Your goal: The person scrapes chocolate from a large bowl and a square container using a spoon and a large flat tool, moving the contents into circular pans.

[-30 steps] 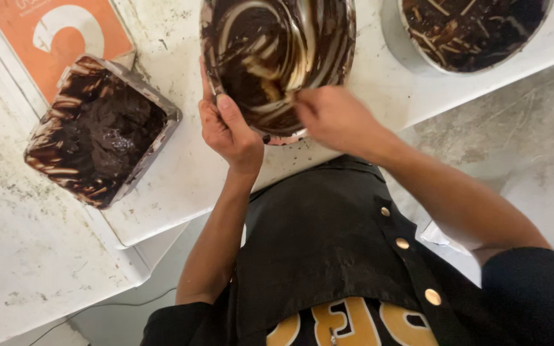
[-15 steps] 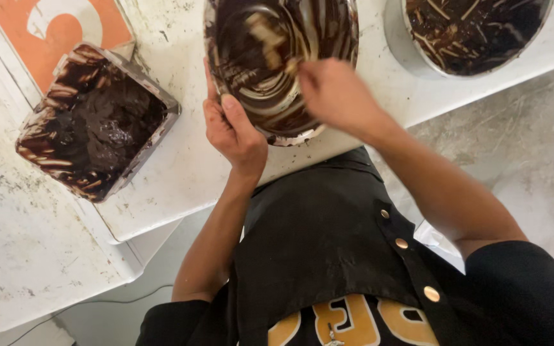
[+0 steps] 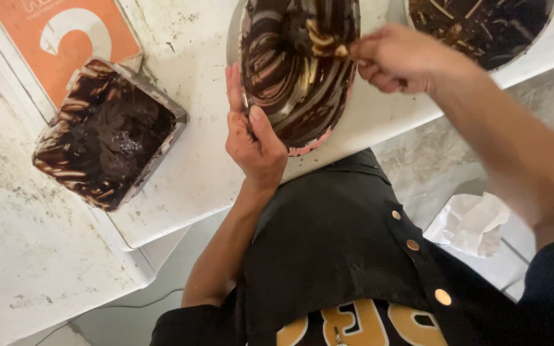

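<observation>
The left hand (image 3: 251,138) grips the near rim of the mixing bowl (image 3: 299,70), thumb curled inside and fingers behind. The bowl is tilted on the white tabletop (image 3: 190,160), near its front edge, its inside streaked with dark chocolate batter. The right hand (image 3: 399,57) is closed around a utensil (largely hidden by batter) at the bowl's upper right rim. A rectangular foil pan (image 3: 107,131) of batter sits to the left, well apart.

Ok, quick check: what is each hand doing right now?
Left hand: closed on the rim of the chocolate-smeared bowl, tilting it.
Right hand: closed on a scraping tool inside the bowl; its kind cannot be told.
</observation>
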